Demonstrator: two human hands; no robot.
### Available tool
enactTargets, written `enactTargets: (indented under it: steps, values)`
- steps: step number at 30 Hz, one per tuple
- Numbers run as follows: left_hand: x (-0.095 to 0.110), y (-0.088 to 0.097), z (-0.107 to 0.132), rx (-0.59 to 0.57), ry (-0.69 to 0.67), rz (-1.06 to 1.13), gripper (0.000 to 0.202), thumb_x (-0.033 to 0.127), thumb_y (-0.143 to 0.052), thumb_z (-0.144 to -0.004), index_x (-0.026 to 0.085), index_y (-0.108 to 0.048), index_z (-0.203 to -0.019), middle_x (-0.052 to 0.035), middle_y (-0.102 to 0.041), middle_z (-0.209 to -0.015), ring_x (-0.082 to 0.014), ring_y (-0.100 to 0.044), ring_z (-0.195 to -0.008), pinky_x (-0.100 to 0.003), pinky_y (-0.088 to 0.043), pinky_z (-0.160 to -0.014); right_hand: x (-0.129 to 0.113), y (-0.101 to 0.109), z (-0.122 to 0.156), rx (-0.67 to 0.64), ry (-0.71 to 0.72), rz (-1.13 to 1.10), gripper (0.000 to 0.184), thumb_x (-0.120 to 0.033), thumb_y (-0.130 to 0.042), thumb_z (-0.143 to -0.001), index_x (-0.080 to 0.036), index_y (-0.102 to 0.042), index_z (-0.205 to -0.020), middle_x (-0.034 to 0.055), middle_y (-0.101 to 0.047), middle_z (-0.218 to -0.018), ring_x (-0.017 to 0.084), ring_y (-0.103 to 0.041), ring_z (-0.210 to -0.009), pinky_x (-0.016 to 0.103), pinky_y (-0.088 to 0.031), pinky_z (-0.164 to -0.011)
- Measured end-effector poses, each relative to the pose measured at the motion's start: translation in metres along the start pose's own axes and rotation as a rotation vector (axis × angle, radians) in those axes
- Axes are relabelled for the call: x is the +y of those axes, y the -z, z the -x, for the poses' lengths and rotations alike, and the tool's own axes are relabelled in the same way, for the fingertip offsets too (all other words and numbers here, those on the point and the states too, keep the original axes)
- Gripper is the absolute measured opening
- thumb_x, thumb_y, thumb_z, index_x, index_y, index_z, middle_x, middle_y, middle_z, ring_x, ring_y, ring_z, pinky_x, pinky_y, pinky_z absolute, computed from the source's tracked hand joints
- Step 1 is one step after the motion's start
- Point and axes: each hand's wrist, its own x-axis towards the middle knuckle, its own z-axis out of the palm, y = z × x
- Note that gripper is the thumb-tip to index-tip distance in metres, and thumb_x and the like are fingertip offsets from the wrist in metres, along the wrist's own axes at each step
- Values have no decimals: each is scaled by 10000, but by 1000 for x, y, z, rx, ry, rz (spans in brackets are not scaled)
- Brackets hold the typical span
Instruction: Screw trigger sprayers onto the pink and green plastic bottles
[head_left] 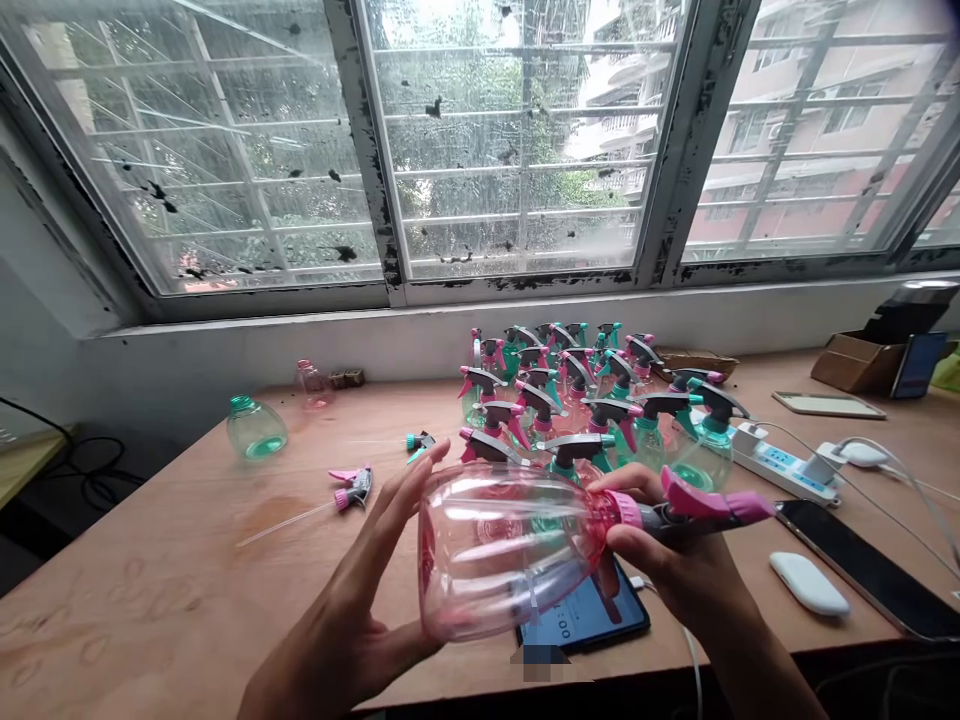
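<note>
A clear pink spray bottle (pixel 502 550) lies sideways in the air between my hands, its trigger head (pixel 705 508) pointing right. My left hand (pixel 360 600) cups the bottle's base, thumb below and fingers along the upper edge. At the other end, my right hand (pixel 686 580) pinches the neck by the pink collar (pixel 628 508). Left of my hands, a loose pink-and-grey spray head (pixel 356 490) with a tube lies on the table. Just beyond it is a loose green-and-grey spray head (pixel 421 442), partly behind my left fingers.
Many pink and green spray bottles (pixel 540 400) stand grouped ahead. An uncapped green bottle (pixel 256 430) and a pink bottle (pixel 311 385) are at the left. A lit phone (pixel 592 615), dark phone (pixel 877 570), white case (pixel 810 583) and power strip (pixel 787 468) occupy the right side.
</note>
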Motion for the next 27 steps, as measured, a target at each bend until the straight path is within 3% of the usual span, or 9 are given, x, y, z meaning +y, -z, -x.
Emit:
enactTargets:
  steps: [3, 6, 9, 12, 16, 19, 21, 23, 27]
  values:
    - [-2, -2, 4, 1, -37, 4, 916, 156, -630, -1165, 537, -144, -1842, -58, -290, -1939, -346, -312, -1785, -613, -387, -1389, -1, -3, -1, 4, -3, 8, 442, -552, -1003, -893, -235, -736, -1047, -20, -797, -566, 164, -644, -422, 216, -432, -398]
    - [-2, -3, 6, -8, 5, 47, 1115, 363, -832, -1075, 474, -51, -1863, -113, -283, -1938, -393, -330, -1772, -620, -370, -1385, -3, -6, 0, 32, 12, 31, 421, -497, -1037, -860, -230, -757, -1028, -17, -800, -581, 182, -696, -454, 230, -478, -416]
    - [2, -2, 2, -33, 57, 80, 1222, 521, -940, -950, 391, -150, -1873, -162, -266, -1937, -454, -394, -1737, -608, -382, -1383, -1, -5, 0, 52, -3, 37, 432, -481, -1059, -830, -226, -780, -1040, -8, -801, -581, 200, -711, -464, 215, -438, -374]
    - [5, -2, -3, -47, 15, 69, 1058, 324, -870, -1043, 436, -201, -1855, -139, -295, -1929, -445, -384, -1744, -657, -378, -1388, 0, -3, 0, 28, -10, -2, 442, -522, -1042, -843, -221, -781, -1033, -15, -786, -566, 165, -630, -411, 210, -407, -364]
    - [3, -6, -2, 1, -37, 36, 967, 112, -629, -1148, 535, -106, -1842, -81, -259, -1943, -365, -329, -1780, -684, -362, -1389, -4, -6, 2, 22, -11, 6, 442, -531, -1032, -851, -228, -759, -1022, -20, -780, -564, 164, -624, -405, 209, -394, -366]
    - [1, -8, 1, 34, 6, 39, 1120, 317, -825, -1081, 474, -38, -1862, -140, -302, -1925, -401, -356, -1764, -673, -335, -1403, -6, -8, 3, 51, -16, 49, 451, -517, -1051, -826, -224, -765, -1016, -5, -793, -566, 188, -678, -435, 206, -401, -354]
    - [2, -8, 0, 45, 24, 38, 1225, 489, -922, -974, 419, -93, -1873, -175, -317, -1916, -445, -343, -1761, -671, -326, -1408, -5, -6, 3, 57, -10, 61, 445, -519, -1048, -833, -220, -781, -1027, 1, -806, -580, 191, -699, -450, 202, -409, -348]
    - [5, -10, -2, 64, -6, 21, 1150, 522, -910, -971, 448, -184, -1859, -151, -286, -1930, -458, -350, -1756, -676, -366, -1395, -1, -1, 0, 3, 19, 64, 423, -533, -1018, -878, -223, -784, -1046, 1, -817, -584, 188, -714, -457, 206, -449, -373]
    - [8, -15, -5, 125, -105, -12, 837, 239, -631, -1181, 620, -216, -1801, -25, -214, -1956, -365, -382, -1755, -652, -462, -1351, 5, 6, -3, -74, 47, 30, 401, -567, -955, -949, -231, -771, -1068, -2, -828, -602, 169, -690, -448, 211, -479, -393]
